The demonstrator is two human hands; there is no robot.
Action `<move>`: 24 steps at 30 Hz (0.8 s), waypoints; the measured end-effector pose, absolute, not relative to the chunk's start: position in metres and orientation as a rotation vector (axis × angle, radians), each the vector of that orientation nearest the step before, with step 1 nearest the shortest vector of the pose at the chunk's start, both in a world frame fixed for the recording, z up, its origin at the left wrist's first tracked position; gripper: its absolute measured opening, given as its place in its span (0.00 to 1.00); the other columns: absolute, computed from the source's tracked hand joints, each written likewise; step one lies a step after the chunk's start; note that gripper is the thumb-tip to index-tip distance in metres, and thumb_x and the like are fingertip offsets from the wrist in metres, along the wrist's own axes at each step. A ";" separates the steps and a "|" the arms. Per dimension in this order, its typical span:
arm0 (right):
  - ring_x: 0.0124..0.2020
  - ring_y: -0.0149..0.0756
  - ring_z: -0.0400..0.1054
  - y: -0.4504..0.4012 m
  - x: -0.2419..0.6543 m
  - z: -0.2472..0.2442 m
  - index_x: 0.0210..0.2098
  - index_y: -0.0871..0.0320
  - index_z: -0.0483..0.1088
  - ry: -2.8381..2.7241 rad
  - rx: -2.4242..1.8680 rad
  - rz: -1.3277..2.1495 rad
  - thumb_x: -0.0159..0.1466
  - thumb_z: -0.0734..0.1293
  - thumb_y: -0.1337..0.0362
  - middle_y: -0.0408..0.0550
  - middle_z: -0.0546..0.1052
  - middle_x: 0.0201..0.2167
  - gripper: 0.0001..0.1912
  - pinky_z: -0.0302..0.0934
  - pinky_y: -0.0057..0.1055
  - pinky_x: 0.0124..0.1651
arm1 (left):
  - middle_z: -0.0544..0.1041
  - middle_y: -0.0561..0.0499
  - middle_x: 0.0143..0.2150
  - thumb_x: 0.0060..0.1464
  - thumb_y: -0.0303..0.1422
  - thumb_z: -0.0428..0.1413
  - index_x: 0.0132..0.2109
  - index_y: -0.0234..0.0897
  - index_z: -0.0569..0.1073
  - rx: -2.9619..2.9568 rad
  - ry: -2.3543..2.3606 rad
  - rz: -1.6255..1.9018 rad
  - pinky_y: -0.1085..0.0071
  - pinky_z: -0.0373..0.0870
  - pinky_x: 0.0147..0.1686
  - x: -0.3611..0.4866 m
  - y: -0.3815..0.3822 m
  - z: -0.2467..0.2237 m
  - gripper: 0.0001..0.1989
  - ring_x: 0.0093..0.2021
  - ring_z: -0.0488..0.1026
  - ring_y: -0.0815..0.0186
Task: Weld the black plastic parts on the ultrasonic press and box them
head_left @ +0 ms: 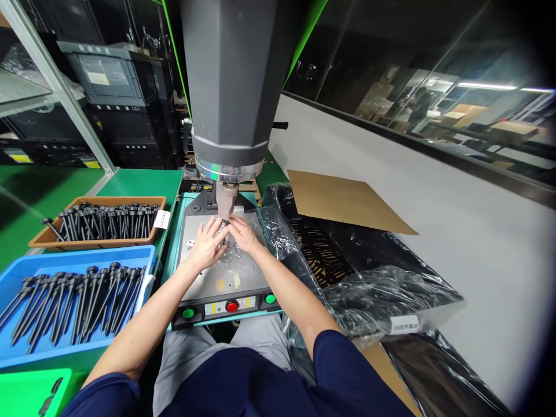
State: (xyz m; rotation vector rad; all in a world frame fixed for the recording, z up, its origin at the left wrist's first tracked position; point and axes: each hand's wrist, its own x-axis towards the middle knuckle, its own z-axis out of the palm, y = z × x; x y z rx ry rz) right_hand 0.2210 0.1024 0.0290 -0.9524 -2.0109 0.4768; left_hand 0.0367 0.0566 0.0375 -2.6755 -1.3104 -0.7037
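My left hand (209,242) is over the grey metal plate (204,284) of a press machine, its fingers bent towards a small dark part (225,223) beneath the tool tip (226,201). From the other side my right hand (243,233) reaches the same spot, with its fingertips close together at the part. The fingers partly hide the part, so its shape is unclear. Directly above hangs the large grey machine head (237,75). Clear plastic film (241,262) lies on the plate.
Black bolt-like parts fill a brown tray (89,245) and a blue tray (147,255) on the left. A green bin (35,379) is at lower left. The plate's front has green buttons (188,313) and a red button (231,306). Cardboard (343,200) overlies a plastic-lined box on the right.
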 end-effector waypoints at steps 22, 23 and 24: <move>0.66 0.46 0.54 0.094 0.221 0.042 0.62 0.59 0.62 -2.026 -1.109 0.600 0.60 0.70 0.59 0.57 0.60 0.65 0.33 0.48 0.45 0.69 | 0.54 0.35 0.70 0.58 0.29 0.49 0.66 0.38 0.60 -2.548 -1.271 -0.987 0.40 0.53 0.61 0.031 0.055 0.033 0.29 0.71 0.45 0.45; 0.67 0.46 0.53 0.093 0.221 0.042 0.63 0.59 0.61 -2.022 -1.108 0.611 0.60 0.70 0.60 0.58 0.59 0.66 0.34 0.47 0.44 0.69 | 0.54 0.35 0.70 0.58 0.29 0.49 0.67 0.39 0.60 -2.553 -1.268 -0.994 0.41 0.53 0.61 0.031 0.055 0.033 0.29 0.71 0.45 0.45; 0.67 0.47 0.52 0.092 0.222 0.042 0.64 0.59 0.60 -2.019 -1.106 0.619 0.60 0.70 0.60 0.58 0.58 0.66 0.35 0.46 0.44 0.69 | 0.54 0.35 0.70 0.58 0.29 0.49 0.67 0.39 0.59 -2.560 -1.266 -0.998 0.41 0.54 0.61 0.031 0.055 0.033 0.30 0.71 0.46 0.45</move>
